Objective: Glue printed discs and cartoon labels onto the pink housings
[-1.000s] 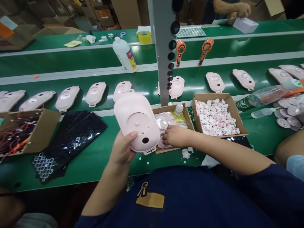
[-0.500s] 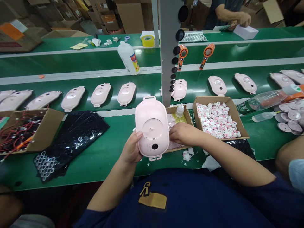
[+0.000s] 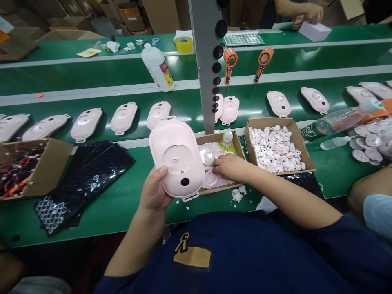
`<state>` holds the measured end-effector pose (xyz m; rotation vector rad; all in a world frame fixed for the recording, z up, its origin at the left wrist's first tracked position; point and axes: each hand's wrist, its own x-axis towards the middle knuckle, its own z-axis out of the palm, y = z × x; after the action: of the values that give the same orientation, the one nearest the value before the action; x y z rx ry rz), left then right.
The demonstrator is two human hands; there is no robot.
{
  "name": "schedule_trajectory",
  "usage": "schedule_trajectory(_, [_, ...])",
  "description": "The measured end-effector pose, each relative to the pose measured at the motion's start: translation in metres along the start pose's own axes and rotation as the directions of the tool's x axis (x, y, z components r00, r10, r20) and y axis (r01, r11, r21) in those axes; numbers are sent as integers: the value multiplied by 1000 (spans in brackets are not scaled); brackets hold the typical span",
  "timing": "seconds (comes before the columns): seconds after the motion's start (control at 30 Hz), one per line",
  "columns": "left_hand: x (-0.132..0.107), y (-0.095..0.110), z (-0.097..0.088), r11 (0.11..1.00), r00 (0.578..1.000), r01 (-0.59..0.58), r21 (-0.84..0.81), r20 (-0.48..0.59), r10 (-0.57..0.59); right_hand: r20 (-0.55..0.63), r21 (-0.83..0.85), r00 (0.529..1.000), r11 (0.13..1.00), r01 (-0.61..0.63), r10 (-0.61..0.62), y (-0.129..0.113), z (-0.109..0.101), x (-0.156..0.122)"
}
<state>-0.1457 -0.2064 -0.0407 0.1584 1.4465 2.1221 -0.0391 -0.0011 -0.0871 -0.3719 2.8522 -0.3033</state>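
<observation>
My left hand (image 3: 155, 192) grips a pale pink plastic housing (image 3: 177, 157) by its lower left side, thumb on the front. The housing is rounded, with a loop at each end, a circular recess in its face and a black round spot near the bottom. My right hand (image 3: 231, 167) reaches into a shallow cardboard box (image 3: 241, 148) of pale pink discs (image 3: 211, 179). Its fingers are drawn together over the discs, and what the fingertips hold is hidden. A small squeeze bottle (image 3: 227, 138) stands in the same box, by some yellowish material.
Pink housings (image 3: 124, 118) line the green belt behind a grey post (image 3: 206, 69). A box of white bear-like pieces (image 3: 275, 149) stands right, a box of red wires (image 3: 27, 167) left. Black sheets (image 3: 92, 175) lie between. Across the bench a co-worker's hands (image 3: 312, 14) touch a white box.
The housing in my left hand has shifted left and tilted, exposing more of the disc box. My right hand stays in that box. The whole view has shifted slightly.
</observation>
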Motion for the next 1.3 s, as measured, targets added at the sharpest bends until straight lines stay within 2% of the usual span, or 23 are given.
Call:
schedule_trajectory(0.1, [-1,-1,-2,999,1000,27,19,7,-27,-33,10,999,1000,-19,20,2,-1,4])
schedule_trajectory(0.2, [-2,-3,-2,995,997,80,54,14,-81,-140,15,983,993,-115,116,-1,-13,-5])
schedule_trajectory(0.23, [-2,-4,-1,993,994,103,61,22,-104,-206,26,965,987,-160,162,-3,-20,-12])
schedule_trajectory(0.27, [-3,-6,0,990,991,127,65,37,-130,-317,60,925,978,-201,210,-8,-28,-20])
schedule_trajectory(0.3, [-5,-8,3,986,986,153,65,60,-157,-463,112,851,969,-222,248,-13,-37,-30])
schedule_trajectory(0.33, [-6,-11,6,982,979,177,61,95,-182,-621,163,738,965,-206,263,-20,-45,-40])
schedule_trajectory(0.37, [-7,-15,10,979,970,195,53,139,-201,-759,183,604,970,-160,242,-27,-52,-49])
schedule_trajectory(0.4, [-9,-18,14,978,958,207,37,193,-210,-846,147,500,983,-111,183,-35,-58,-57])
schedule_trajectory(0.43, [-11,-21,19,977,944,214,18,253,-212,-889,68,449,995,-77,95,-42,-62,-62])
schedule_trajectory(0.47, [-12,-24,23,976,928,217,-1,312,-206,-881,-42,474,997,-57,-10,-49,-63,-66])
schedule_trajectory(0.53, [-15,-28,30,977,896,209,-33,407,-178,-779,-223,606,974,-30,-160,-58,-62,-69])
schedule_trajectory(0.6, [-17,-28,33,980,874,196,-39,460,-156,-688,-277,703,960,-28,-178,-61,-57,-70])
schedule_trajectory(0.67, [-18,-27,34,984,865,177,-28,482,-142,-642,-260,753,965,-38,-143,-60,-52,-73])
schedule_trajectory(0.8, [-19,-25,34,983,861,183,28,479,-174,-571,-217,808,976,20,-144,-50,-50,-86])
schedule_trajectory(0.87, [-19,-25,32,977,886,205,61,412,-212,-575,-207,799,976,67,-177,-39,-50,-92])
schedule_trajectory(0.9, [-18,-26,31,976,914,206,71,342,-218,-611,-182,777,982,48,-151,-31,-49,-94])
schedule_trajectory(0.93, [-17,-26,28,976,941,201,79,263,-215,-663,-121,745,993,-17,-68,-23,-47,-94])
schedule_trajectory(1.0, [-14,-26,22,981,976,176,85,116,-186,-708,140,651,958,-251,274,-4,-41,-87])
schedule_trajectory(1.07, [-10,-24,15,985,988,150,84,16,-151,-589,402,543,800,-446,599,14,-31,-69])
schedule_trajectory(1.1, [-8,-23,12,987,990,139,78,-8,-138,-523,462,527,742,-485,670,21,-27,-57])
schedule_trajectory(1.17, [-6,-19,8,992,992,117,55,-44,-115,-461,512,527,699,-499,714,33,-19,-28])
schedule_trajectory(1.3, [-7,-13,-1,995,994,98,19,-58,-96,-452,601,517,676,-426,727,41,-19,14])
